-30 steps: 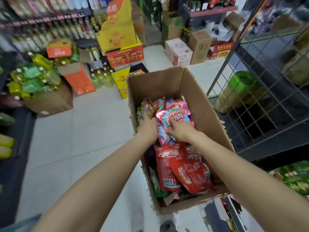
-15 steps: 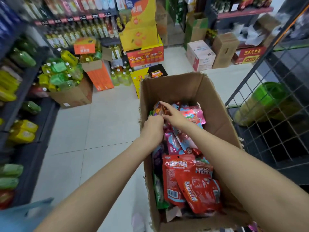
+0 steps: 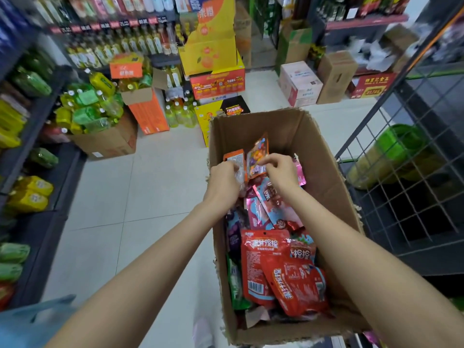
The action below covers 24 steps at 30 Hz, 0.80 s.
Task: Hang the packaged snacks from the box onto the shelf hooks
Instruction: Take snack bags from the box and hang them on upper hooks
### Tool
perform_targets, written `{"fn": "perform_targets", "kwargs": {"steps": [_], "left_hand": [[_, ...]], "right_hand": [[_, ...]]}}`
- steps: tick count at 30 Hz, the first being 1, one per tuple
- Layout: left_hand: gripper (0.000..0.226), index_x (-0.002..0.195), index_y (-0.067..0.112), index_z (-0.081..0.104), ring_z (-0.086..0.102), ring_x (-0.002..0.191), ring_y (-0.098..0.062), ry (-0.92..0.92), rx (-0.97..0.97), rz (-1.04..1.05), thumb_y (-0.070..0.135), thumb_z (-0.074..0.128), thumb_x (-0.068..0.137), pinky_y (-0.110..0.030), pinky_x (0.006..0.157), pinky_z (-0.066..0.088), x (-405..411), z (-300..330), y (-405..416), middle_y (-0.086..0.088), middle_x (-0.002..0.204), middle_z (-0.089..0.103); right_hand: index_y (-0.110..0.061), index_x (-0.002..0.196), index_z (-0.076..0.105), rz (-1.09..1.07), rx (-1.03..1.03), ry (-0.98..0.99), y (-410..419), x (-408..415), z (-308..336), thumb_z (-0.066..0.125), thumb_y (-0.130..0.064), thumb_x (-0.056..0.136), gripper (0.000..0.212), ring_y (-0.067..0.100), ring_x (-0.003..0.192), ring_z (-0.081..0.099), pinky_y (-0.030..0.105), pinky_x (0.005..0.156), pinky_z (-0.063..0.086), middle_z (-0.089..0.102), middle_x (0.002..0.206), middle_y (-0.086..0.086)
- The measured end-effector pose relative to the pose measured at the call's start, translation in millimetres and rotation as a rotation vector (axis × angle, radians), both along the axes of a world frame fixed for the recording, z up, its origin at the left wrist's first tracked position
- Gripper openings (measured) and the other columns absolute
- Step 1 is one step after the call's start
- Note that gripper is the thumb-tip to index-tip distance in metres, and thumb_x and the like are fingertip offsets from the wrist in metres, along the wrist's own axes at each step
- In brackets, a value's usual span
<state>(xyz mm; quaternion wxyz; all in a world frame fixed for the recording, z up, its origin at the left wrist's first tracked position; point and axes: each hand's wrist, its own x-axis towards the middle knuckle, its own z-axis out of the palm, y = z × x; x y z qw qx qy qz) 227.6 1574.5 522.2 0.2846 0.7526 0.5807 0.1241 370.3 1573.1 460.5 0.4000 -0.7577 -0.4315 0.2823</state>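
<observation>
Orange foil packets have come up out of the heap since a moment ago, so picking for the hooks has begun: the left hand (image 3: 224, 177) pinches the orange-backed packet (image 3: 235, 160) and the right hand (image 3: 275, 172) pinches the colourful packet (image 3: 257, 156) beside it. Both grips are narrow, fingertips closed on packet edges. Below and nearer lie the remaining pink and red snacks (image 3: 283, 270) in the cardboard box (image 3: 324, 156).

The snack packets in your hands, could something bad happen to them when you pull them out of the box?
Maybe. Each hand only pinches its packet by an edge: the left hand holds the orange packet, the right hand the colourful packet, so one could slip back into the box. Other loose packets lie right under them, so one might catch and get dragged up too.
</observation>
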Motion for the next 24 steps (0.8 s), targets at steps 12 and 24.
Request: {"fn": "perform_targets", "kwargs": {"steps": [12, 24], "left_hand": [[0.030, 0.114, 0.006, 0.061, 0.052, 0.112, -0.031, -0.098, 0.257, -0.301, 0.003, 0.045, 0.088, -0.041, 0.092, 0.044, -2.7, 73.8, -18.8, -0.012, 0.121, 0.054], [0.045, 0.067, 0.012, 0.048, 0.051, 0.071, -0.027, -0.560, -0.032, -0.536, 0.042, 0.039, 0.099, -0.033, 0.068, 0.034, -5.0, 170.8, -95.9, -0.008, 0.066, 0.050]], "right_hand": [[-0.016, 0.077, 0.065, -0.116, 0.147, -0.243, -87.2, 11.9, 122.7, 0.062, -0.014, 0.087, 0.010, 0.000, 0.065, 0.050, 0.015, 0.060, 0.035, 0.062, 0.077, -0.003], [-0.012, 0.071, 0.048, -0.415, 0.688, 0.286, -230.9, -50.6, 265.6, 0.036, 0.013, 0.085, 0.031, 0.008, 0.059, 0.050, 0.022, 0.052, 0.051, 0.049, 0.067, 0.000]]}}
